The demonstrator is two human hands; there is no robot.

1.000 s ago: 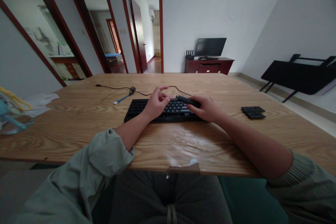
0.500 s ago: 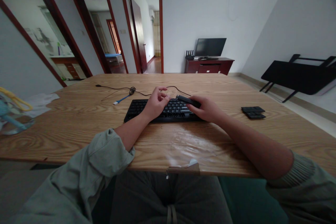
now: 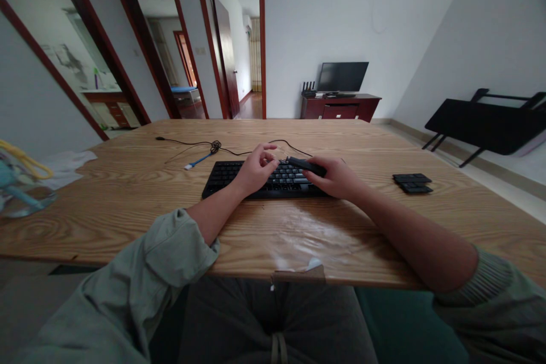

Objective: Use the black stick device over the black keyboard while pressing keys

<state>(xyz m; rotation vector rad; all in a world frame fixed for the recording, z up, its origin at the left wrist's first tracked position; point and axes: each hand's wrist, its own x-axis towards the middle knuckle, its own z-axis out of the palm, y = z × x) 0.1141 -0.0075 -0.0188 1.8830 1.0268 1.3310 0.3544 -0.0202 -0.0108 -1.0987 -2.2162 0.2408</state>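
Note:
A black keyboard (image 3: 230,177) lies across the middle of the wooden table (image 3: 128,205). My left hand (image 3: 254,170) rests over the keys near the centre, its fingers curled and pinched together; what they pinch, if anything, is too small to make out. My right hand (image 3: 336,177) sits at the keyboard's right end and grips a long black bar-shaped piece (image 3: 306,165) that points left over the keys. The keyboard's thin black cable (image 3: 191,143) runs off toward the far left of the table.
Two small black key blocks (image 3: 412,182) lie on the table to the right. A blue-handled tool (image 3: 199,160) lies beyond the keyboard's left end. A folded black table (image 3: 486,122) leans on the right wall. Doorways and a TV cabinet (image 3: 339,106) stand behind.
My left hand's fingers have curled down closer to the keys. My right hand and the black piece have hardly moved.

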